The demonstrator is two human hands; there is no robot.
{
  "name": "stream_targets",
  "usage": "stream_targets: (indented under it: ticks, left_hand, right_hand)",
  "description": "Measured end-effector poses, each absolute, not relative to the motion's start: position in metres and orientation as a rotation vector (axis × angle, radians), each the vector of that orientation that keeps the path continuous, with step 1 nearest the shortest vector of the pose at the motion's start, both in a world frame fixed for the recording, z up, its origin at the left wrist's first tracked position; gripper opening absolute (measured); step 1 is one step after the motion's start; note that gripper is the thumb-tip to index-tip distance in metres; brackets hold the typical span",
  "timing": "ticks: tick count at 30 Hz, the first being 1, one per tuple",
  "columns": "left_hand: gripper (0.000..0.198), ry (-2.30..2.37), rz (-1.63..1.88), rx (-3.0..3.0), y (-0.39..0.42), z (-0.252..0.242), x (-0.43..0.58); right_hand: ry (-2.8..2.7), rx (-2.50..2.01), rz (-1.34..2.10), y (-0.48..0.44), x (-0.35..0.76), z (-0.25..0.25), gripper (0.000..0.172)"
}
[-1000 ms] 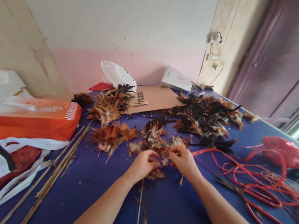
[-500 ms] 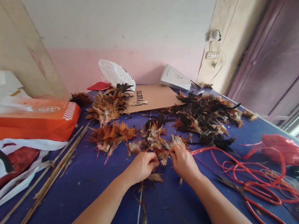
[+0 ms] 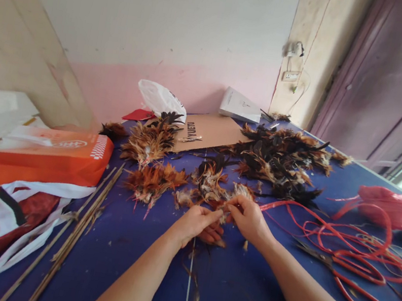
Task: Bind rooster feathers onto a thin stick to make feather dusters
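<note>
My left hand (image 3: 194, 225) is turned partly palm up over the blue table, its thumb pressed toward the curled fingers. Close beside it, my right hand (image 3: 251, 221) has thumb and finger pinched together. Both sets of fingertips meet at a small pale-based feather (image 3: 223, 219), mostly covered by them. Just beyond lies a loose pile of brown, black and whitish feathers (image 3: 211, 183). To its left sits a reddish-brown feather bunch (image 3: 155, 180) with pink ties at its base. A single thin feather (image 3: 196, 293) rests on the table nearer to me.
Red-handled scissors (image 3: 364, 280) and tangled pink plastic string (image 3: 308, 222) from a pink roll (image 3: 388, 207) lie right. A large dark feather heap (image 3: 280, 156) and a cardboard sheet (image 3: 212, 129) are farther back. Thin sticks (image 3: 74, 237) and an orange bag (image 3: 29, 163) lie left.
My left hand has rolled more palm up, showing its fingers, and moved closer to my right hand. The fingertips of both now meet. The whole view has shifted slightly.
</note>
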State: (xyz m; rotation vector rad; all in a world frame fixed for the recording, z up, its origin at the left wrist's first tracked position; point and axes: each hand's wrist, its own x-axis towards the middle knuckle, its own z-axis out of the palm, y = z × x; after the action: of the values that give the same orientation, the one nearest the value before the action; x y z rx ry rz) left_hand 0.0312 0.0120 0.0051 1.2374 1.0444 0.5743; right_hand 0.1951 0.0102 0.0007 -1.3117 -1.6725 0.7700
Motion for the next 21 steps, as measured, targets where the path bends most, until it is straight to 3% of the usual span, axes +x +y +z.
stream_targets:
  ticks: [6,11,21]
  left_hand:
    - [0.031,1.063,0.830,1.181,0.016,0.005,0.031]
    - [0.027,1.089,1.035,1.317,0.018,0.009,0.029]
    - [0.022,0.894,1.036,1.629,0.015,0.006,0.033]
  right_hand:
    - [-1.573,-1.177,0.865,0.005,0.192,0.010,0.011]
    - [-1.364,-1.147,1.046,0.003,0.193,0.021,0.024]
    - [-1.298,-1.035,1.145,0.002,0.186,0.014,0.026]
